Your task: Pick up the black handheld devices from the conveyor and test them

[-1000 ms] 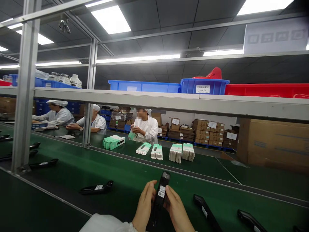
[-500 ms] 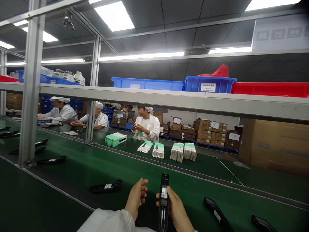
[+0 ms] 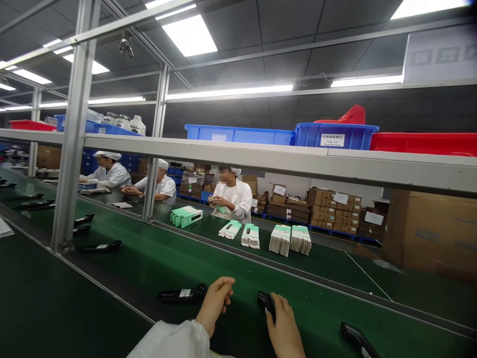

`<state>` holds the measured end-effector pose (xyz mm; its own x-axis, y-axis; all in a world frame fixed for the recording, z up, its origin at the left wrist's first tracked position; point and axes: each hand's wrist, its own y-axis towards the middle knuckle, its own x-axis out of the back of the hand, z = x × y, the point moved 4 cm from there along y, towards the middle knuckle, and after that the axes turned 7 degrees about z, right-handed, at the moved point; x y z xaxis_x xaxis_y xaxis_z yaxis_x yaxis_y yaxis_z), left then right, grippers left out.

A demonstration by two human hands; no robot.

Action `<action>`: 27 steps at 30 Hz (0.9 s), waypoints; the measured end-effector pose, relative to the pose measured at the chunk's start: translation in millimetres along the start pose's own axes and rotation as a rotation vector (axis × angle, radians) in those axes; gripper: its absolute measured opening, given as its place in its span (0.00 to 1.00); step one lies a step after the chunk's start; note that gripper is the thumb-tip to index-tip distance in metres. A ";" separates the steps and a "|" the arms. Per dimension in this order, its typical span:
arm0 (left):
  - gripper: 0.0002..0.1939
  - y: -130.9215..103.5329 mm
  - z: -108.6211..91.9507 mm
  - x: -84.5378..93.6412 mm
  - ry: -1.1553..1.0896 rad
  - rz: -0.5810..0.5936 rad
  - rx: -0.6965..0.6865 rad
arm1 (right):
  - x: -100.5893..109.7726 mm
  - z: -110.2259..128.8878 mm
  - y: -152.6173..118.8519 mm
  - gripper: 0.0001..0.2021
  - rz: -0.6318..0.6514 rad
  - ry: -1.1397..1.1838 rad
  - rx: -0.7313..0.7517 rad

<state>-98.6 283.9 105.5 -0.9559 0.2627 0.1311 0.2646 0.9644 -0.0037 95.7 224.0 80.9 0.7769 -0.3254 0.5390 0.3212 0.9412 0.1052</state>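
Note:
Low on the green belt, my right hand (image 3: 285,323) is closed around a black handheld device (image 3: 266,302), whose upper end shows beyond the fingers. My left hand (image 3: 216,302) is beside it, its fingers loosely curled and apart, holding nothing. Just left of that hand lies another black device (image 3: 182,294) with a white label. A further black device (image 3: 357,338) rests on the belt at the lower right. More black devices, one of them (image 3: 100,247) near the metal post, lie farther left.
A metal shelf (image 3: 238,151) with blue bins (image 3: 238,135) and a red bin (image 3: 425,144) crosses above the belt. Behind are stacks of green-white boxes (image 3: 280,239), a large carton (image 3: 439,233) and several people in white coats. A metal post (image 3: 74,134) stands left.
My right hand has turned the upright device and lowered it to the belt, palm now over it. The view has shifted, and the other belt devices appear in different places.

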 end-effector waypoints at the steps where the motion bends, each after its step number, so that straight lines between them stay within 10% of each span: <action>1: 0.17 1.5 -4.5 7.6 0.141 -0.014 -0.052 | 0.3 3.9 -1.3 0.20 -0.012 -0.032 0.037; 7: 0.35 -4.0 -11.2 59.1 1.166 -0.109 0.037 | -7.8 15.9 -8.1 0.15 0.068 -0.014 0.175; 15: 0.21 -3.0 -4.9 51.7 1.036 0.078 -0.010 | -8.6 18.9 -9.9 0.13 0.103 0.021 0.178; 18: 0.16 -2.2 -7.2 30.1 0.702 0.163 -0.047 | -5.8 21.5 -9.7 0.14 0.090 0.081 0.158; 23: 0.19 -13.9 -10.1 -8.0 -0.504 0.225 0.140 | -6.1 20.6 -6.1 0.19 0.113 0.297 0.125; 27: 0.21 -25.9 -19.5 -30.8 -0.788 0.310 0.218 | -10.1 15.4 -2.6 0.23 0.110 0.450 0.087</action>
<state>-73.6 250.3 120.9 -0.6759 0.3813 -0.6307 0.5740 0.8091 -0.1260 78.7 226.2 88.1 0.9676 -0.2122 0.1366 0.1918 0.9702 0.1480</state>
